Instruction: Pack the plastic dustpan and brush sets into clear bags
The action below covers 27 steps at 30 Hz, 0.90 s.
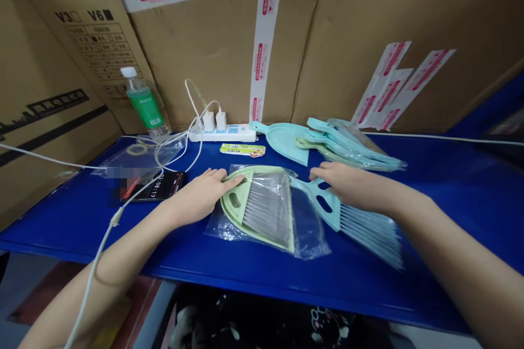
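Observation:
A light green dustpan (232, 212) with a grey-bristled brush (266, 204) nested in it lies in a clear plastic bag (313, 237) on the blue table. My left hand (204, 191) is closed on the dustpan's upper left edge, thumb on top and the other fingers partly hidden behind it. A light blue hand brush (323, 202) lies to the right, its bristles fanned toward the lower right. My right hand (341, 182) is closed around the brush's upper edge near the handle. The handle's far end reaches to the bag.
Behind are a light blue dustpan (286, 139) and a pile of bagged dustpan sets (352, 144). A white power strip (237, 132) with two chargers, a yellow-green packet (242, 150), a bottle (145, 103), a phone (158, 186) and loose white cables (174, 147) stand left. Cardboard boxes (213, 49) wall the back.

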{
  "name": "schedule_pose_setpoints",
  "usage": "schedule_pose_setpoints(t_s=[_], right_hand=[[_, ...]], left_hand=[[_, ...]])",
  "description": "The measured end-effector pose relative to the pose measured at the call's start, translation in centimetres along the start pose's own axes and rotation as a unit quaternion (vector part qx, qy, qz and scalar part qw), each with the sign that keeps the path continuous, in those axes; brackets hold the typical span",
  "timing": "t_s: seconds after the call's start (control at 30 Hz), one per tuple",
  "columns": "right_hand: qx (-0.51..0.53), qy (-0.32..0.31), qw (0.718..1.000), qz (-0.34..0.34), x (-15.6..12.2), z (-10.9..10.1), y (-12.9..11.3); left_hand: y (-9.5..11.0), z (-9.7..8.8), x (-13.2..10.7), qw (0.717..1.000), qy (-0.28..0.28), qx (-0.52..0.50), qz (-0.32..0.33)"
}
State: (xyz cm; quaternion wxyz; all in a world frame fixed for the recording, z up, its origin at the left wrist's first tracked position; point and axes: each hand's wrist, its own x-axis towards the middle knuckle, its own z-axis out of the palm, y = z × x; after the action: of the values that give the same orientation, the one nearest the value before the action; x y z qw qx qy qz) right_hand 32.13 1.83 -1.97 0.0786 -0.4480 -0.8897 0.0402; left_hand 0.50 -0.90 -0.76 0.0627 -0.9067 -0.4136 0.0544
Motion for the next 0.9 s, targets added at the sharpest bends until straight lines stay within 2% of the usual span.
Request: schedule_pose_setpoints(t_s=[0.13, 0.23, 0.3, 0.4, 0.53, 0.63, 0.77, 0.9], right_hand=[[-0.049, -0.065, 0.994, 0.078, 0.0, -1.0, -0.9], [-0.085, -0.025, 0.991, 0.098, 0.5, -1.9, -3.0], [-0.041, -0.003, 0.998, 0.05, 0.8, -2.2, -4.3], [0.054, -0.034, 0.998, 0.007, 1.1, -2.0, -5.4], [0.166, -0.074, 0.983, 0.026, 1.5, -1.4, -5.5], [0.27, -0.084, 0.956, 0.074, 1.9, -1.1, -5.6], [0.425, -0.091, 0.89, 0.136, 2.4, -0.5, -5.9], [0.515, -0.076, 0.834, 0.183, 2.9, 0.1, -5.6]], left_hand=[[0.1, -0.2, 0.1, 1.0, -0.002, 0.006, -0.028], [0.2, -0.2, 0.2, 0.999, -0.015, 0.02, -0.04], [0.2, -0.2, 0.2, 0.999, -0.013, 0.029, -0.04], [0.2, -0.2, 0.1, 0.998, 0.004, 0.04, -0.047], [0.3, -0.3, 0.2, 0.995, 0.028, 0.056, -0.073], [0.4, -0.4, 0.3, 0.994, 0.035, 0.062, -0.084], [0.3, -0.3, 0.3, 0.993, 0.063, 0.053, -0.082], [0.3, 0.1, 0.4, 0.994, 0.081, 0.028, -0.066]])
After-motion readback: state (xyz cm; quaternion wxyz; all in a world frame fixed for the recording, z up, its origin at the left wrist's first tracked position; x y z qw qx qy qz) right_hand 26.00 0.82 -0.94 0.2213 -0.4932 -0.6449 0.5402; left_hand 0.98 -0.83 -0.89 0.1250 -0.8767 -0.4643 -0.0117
